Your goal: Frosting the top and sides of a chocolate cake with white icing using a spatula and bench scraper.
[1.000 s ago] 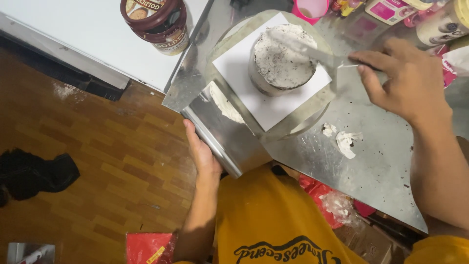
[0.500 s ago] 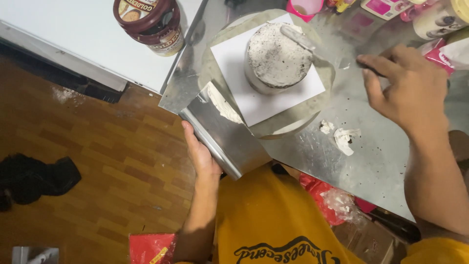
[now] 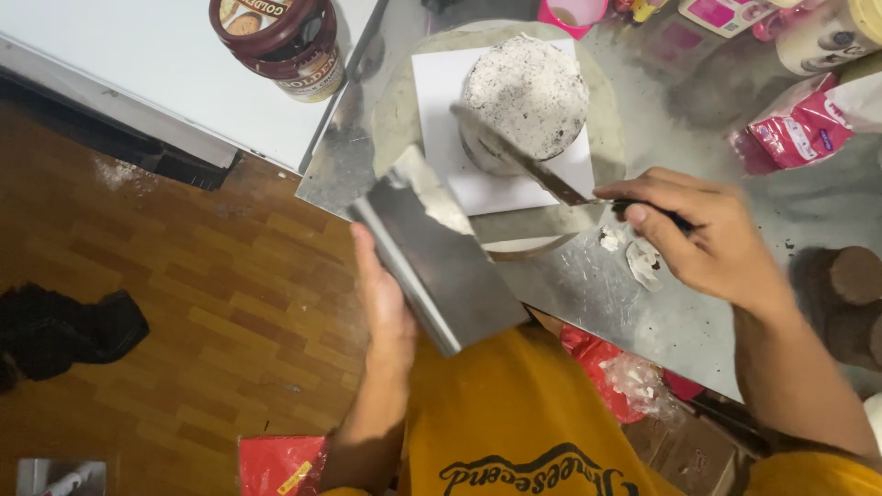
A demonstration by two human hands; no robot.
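A small round cake (image 3: 525, 92) coated in speckled white cream stands on a white square board (image 3: 441, 101) atop a round turntable (image 3: 397, 110). My right hand (image 3: 703, 239) grips a black-handled palette knife (image 3: 524, 163) whose blade lies against the cake's near side. My left hand (image 3: 384, 308) holds a flat metal scraper (image 3: 441, 262) tilted up just in front of the turntable, with white cream along its top edge. Dabs of cream (image 3: 641, 262) lie on the steel table (image 3: 606, 294) beside my right hand.
A brown jar (image 3: 285, 37) stands on a white surface at the back left. A pink cup (image 3: 571, 13), pink packets (image 3: 797, 124) and a container sit at the back right. Wood floor lies to the left, with a black cloth (image 3: 60, 331).
My right hand moved left and brought the palette knife from the cake's top to its near side. My left hand lifted and tilted the scraper. The view shifted closer.
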